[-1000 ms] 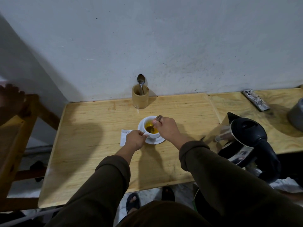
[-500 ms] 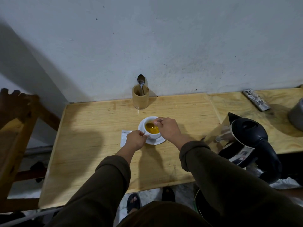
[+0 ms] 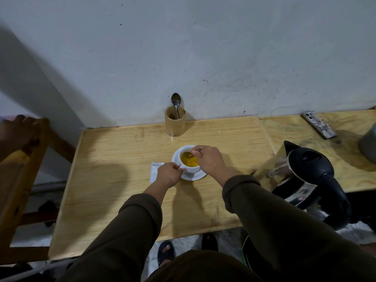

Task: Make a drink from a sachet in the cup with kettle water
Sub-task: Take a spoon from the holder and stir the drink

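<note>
A white cup (image 3: pixel 190 169) full of yellow-orange drink (image 3: pixel 189 159) stands on a white saucer (image 3: pixel 200 176) in the middle of the wooden table (image 3: pixel 114 180). My left hand (image 3: pixel 168 176) grips the cup's near-left side. My right hand (image 3: pixel 209 159) is over the cup's right rim, fingers pinched on a spoon (image 3: pixel 188 154) whose bowl dips in the drink. A white sachet (image 3: pixel 154 169) lies flat left of the saucer, partly under my left hand. The black and steel kettle (image 3: pixel 307 178) stands at the right, lid shut.
A bamboo holder (image 3: pixel 175 124) with another spoon (image 3: pixel 176 100) stands against the wall behind the cup. A phone (image 3: pixel 318 127) and a grey pot (image 3: pixel 369 143) lie far right. A wooden chair (image 3: pixel 22 169) stands left of the table. My feet show below the front edge.
My right hand has shifted the spoon around inside the cup, from the near right towards the far side. My left hand keeps its hold on the cup.
</note>
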